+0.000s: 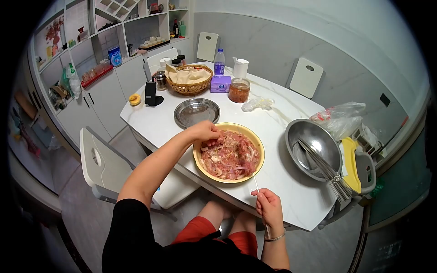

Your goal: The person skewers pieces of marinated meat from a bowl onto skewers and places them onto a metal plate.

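Note:
A yellow bowl of raw meat pieces mixed with onion slices stands at the table's near edge. My left hand reaches over the bowl's far left rim, its fingers bent down at the meat; whether they hold a piece is hidden. In front of the table's edge, my right hand is closed around a thin metal skewer. The skewer points up to the bowl's near right rim, and its tip is at a piece of meat there.
A steel bowl with many skewers leaning in it stands right. Behind the yellow bowl are a round metal tray, a wicker basket, a jar, a bottle and a phone on a stand. A chair stands left.

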Action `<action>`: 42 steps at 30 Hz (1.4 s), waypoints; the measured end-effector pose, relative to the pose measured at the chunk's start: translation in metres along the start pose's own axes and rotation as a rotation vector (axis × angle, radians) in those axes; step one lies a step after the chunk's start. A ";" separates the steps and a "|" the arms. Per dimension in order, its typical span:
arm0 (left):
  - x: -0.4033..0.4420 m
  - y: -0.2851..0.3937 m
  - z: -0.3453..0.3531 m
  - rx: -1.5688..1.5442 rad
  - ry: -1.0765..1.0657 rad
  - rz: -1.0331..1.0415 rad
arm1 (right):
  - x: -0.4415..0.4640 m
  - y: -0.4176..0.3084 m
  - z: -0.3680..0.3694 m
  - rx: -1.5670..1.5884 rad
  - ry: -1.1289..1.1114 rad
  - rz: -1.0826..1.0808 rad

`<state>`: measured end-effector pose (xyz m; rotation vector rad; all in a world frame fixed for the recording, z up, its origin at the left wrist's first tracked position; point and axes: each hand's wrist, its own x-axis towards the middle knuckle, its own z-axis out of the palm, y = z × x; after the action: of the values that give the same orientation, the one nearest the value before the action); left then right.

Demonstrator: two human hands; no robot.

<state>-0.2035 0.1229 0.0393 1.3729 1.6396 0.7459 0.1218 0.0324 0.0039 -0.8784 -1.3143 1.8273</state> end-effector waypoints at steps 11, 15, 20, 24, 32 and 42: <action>-0.006 0.000 0.009 0.525 0.089 0.223 | -0.002 0.001 0.001 0.029 -0.020 0.015; -0.008 0.013 -0.007 0.429 0.156 0.241 | -0.002 0.001 0.003 0.013 -0.011 0.008; -0.003 0.017 -0.013 -0.053 0.016 0.043 | -0.002 0.003 0.004 0.021 -0.055 0.011; -0.001 0.013 -0.012 -0.136 -0.011 0.031 | -0.003 0.005 0.003 0.029 -0.066 0.043; 0.001 0.010 -0.007 -0.142 0.026 0.089 | -0.003 0.008 0.006 0.030 -0.114 0.054; -0.001 0.014 -0.002 -0.111 0.068 0.151 | -0.001 0.012 0.008 0.010 -0.115 0.070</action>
<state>-0.1984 0.1248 0.0525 1.4157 1.5340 0.9664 0.1134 0.0246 -0.0059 -0.8343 -1.3584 1.9626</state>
